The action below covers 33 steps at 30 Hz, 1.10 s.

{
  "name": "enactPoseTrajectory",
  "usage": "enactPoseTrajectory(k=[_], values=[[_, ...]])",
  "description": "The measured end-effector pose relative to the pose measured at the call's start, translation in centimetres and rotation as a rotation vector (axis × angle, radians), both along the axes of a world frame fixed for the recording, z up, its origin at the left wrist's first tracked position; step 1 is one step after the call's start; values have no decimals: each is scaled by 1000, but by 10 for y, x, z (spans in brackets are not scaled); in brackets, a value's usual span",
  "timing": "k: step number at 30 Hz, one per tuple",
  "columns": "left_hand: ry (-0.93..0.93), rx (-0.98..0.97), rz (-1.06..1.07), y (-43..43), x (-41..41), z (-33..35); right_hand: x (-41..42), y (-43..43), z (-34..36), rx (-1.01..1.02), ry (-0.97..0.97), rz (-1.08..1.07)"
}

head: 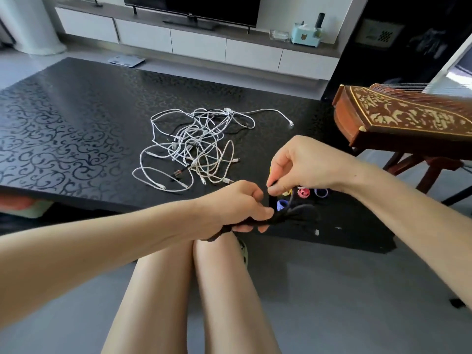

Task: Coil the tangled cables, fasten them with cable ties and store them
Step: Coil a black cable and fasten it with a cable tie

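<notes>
Both hands are occupied: your left hand (237,203) grips the black coil (293,213) over the counter (76,123) edge, your right hand (298,169) pinches a dark strap (271,199) just above it, and if the left grip slackens, the loops could spring loose before the strap closes.

Cable ties (304,193) half behind right hand (301,167)
</notes>
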State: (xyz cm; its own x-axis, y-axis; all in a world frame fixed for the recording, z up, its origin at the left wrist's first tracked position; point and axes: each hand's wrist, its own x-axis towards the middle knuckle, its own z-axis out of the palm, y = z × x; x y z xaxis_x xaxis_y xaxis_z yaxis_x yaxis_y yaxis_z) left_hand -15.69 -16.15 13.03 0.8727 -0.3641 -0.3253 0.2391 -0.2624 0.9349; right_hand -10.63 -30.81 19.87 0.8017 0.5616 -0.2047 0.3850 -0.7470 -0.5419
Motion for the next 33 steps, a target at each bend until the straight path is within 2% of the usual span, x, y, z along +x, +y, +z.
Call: enactPoseTrajectory(k=[2, 5, 8, 10, 13, 18, 23, 28, 31, 33], values=[[84, 32, 33, 2, 5, -6, -7, 9, -1, -121, -94, 27], [272, 12, 12, 4, 16, -11, -20, 13, -10, -193, -358, 23], [487, -131, -41, 7, 27, -16, -36, 8, -27, -159, -631, -11], [577, -255, -71, 12, 35, -18, -42, 2, -39, -49, -749, -36], [647, -371, -94, 16, 42, -17, -46, -8, -58, 144, -949, -3], [703, -439, -92, 13, 46, -14, -42, -22, -85, 127, -1212, 123], [712, -457, -81, 13, 49, -7, -31, -29, -95, 40, -1298, 187], [776, -573, -158, 12, 49, 1, -26, -25, -92, 86, -1407, 119], [813, -586, -201, 21, 51, 6, -20, -23, -82, 206, -1278, 169], [727, -447, -262, 31, 55, 7, -20, -19, -78, 367, -994, 58]])
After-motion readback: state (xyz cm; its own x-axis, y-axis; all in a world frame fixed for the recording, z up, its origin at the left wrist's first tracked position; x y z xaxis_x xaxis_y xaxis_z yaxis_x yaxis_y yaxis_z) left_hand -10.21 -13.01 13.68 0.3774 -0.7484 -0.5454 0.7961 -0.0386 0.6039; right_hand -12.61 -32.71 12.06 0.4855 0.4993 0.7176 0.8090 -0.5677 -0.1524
